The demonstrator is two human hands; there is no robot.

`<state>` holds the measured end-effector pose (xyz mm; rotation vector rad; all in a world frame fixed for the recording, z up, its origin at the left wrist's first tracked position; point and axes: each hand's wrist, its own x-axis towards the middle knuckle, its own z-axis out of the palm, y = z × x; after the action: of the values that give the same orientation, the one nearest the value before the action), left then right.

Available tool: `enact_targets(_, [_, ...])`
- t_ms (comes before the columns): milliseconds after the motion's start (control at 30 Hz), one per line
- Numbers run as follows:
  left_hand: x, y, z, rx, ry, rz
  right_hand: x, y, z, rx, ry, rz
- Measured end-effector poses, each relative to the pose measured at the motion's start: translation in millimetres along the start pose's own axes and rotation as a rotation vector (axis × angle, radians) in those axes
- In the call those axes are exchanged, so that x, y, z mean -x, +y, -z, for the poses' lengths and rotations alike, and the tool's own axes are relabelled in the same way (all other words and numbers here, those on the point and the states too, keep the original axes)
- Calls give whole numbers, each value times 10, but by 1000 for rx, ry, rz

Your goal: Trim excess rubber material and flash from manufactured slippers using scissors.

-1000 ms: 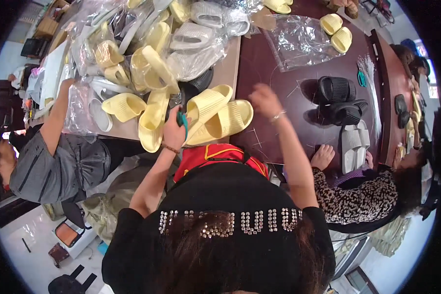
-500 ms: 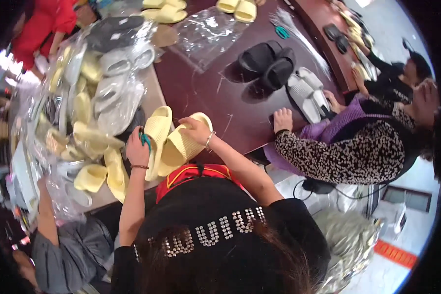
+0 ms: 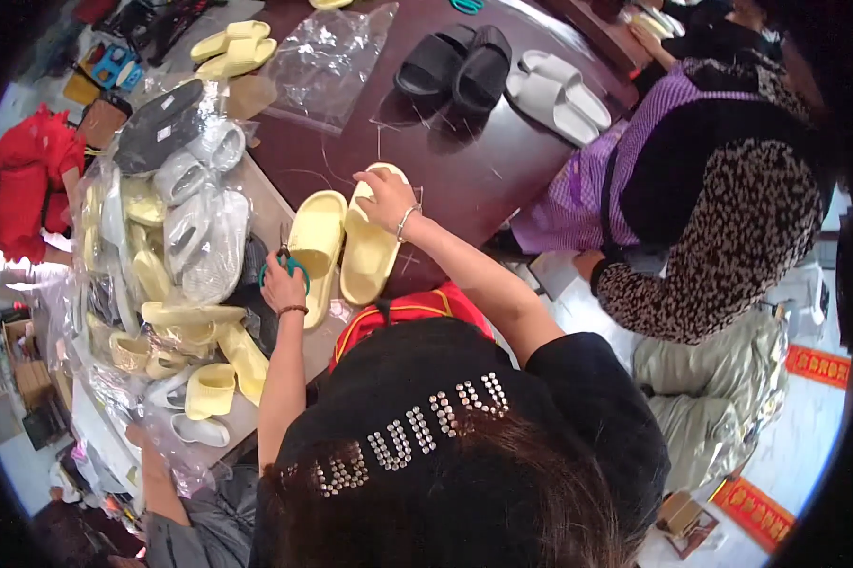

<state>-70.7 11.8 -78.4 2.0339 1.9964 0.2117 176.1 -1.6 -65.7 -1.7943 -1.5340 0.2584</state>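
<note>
Single head fisheye, looking steeply down over dark table [image 3: 464, 161], close

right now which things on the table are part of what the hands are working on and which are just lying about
In hand:
- pair of yellow slippers, right hand on one
- green-handled scissors in left hand

Lying about:
- black slippers
- white slippers
- clear plastic bag
- heap of bagged slippers
- far yellow pair

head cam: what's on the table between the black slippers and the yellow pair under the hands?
Head view: only bare dark table with thin loose threads lies between the black slippers and the yellow slippers. Clear plastic bag sits off to the left.
</note>
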Motion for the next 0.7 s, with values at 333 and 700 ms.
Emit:
enact_targets(333, [-432, -67, 16, -23, -128, 110, 825, -28, -257, -264, -618, -359])
enact_targets(700, [-369, 100, 122, 64, -165, -68, 722, 49, 173, -58, -149, -526])
